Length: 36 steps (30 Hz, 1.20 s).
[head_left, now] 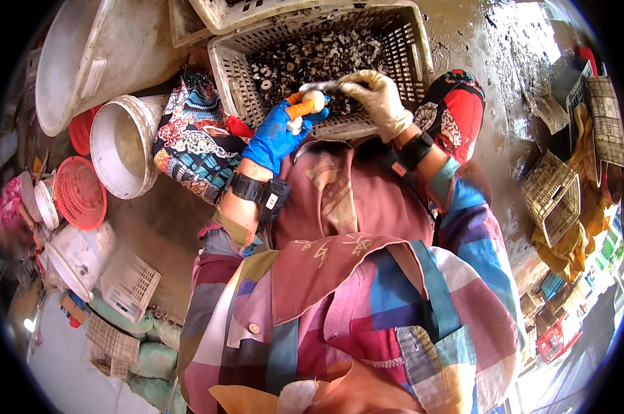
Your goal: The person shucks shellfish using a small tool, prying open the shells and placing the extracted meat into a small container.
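My left hand (274, 135), in a blue glove with orange covering on some fingers, is closed around a small white mushroom (315, 101). Another pale piece (295, 125) shows lower down by the same fingers. In a cream glove, my right hand (381, 101) grips a small knife (323, 86), its blade lying against the top of the mushroom. Both hands are over the near side of a dirty pale plastic basket (230, 91). Inside it lie dark crumbs and many white trimmings (319, 61). Part of the knife's handle is hidden in my fingers.
A second basket (256, 17) rests on the far rim. At left stand a large pale tub (63, 69), a white bucket (108, 148) and a red round basket (82, 193). My knees flank the basket. Crates (552, 196) lie at right beside the wet floor (494, 103).
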Motion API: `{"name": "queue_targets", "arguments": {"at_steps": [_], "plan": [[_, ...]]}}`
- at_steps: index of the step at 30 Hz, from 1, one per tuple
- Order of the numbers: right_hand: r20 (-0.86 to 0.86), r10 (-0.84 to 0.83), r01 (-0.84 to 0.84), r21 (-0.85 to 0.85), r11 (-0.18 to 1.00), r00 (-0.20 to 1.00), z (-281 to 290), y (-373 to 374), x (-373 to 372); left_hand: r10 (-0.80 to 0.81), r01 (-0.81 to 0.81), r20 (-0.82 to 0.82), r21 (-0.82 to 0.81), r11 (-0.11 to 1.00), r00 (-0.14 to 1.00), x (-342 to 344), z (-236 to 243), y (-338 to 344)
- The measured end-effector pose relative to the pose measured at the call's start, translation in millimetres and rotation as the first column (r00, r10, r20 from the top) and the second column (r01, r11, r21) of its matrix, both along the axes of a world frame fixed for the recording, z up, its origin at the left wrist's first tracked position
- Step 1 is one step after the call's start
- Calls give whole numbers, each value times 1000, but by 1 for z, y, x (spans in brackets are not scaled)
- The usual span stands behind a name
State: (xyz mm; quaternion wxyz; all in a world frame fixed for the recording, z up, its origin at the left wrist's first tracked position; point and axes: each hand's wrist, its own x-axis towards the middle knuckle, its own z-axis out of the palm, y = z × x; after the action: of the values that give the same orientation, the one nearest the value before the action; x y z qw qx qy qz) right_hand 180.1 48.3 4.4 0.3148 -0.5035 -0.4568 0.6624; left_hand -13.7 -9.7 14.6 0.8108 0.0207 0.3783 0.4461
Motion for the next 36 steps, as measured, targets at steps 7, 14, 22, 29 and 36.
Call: {"name": "queue_targets", "arguments": {"at_steps": [7, 14, 22, 29, 36], "plan": [[-94, -6, 7, 13, 1000, 996, 6, -10, -11, 50, -41, 72, -132, 990, 996, -4, -12, -5], [-77, 42, -34, 107, 994, 996, 4, -2, -3, 10, -10, 8, 9, 1000, 1000, -1, -11, -5], [-111, 6, 0, 50, 999, 994, 6, -8, -7, -15, 18, 43, -78, 997, 999, -5, -18, -13], [33, -2, 0, 71, 997, 999, -1, -3, 6, 15, -16, 61, 23, 1000, 998, -6, -15, -7], [50, -64, 62, 39, 997, 997, -4, -3, 6, 5, 9, -100, 138, 990, 995, -4, -14, -7]]}}
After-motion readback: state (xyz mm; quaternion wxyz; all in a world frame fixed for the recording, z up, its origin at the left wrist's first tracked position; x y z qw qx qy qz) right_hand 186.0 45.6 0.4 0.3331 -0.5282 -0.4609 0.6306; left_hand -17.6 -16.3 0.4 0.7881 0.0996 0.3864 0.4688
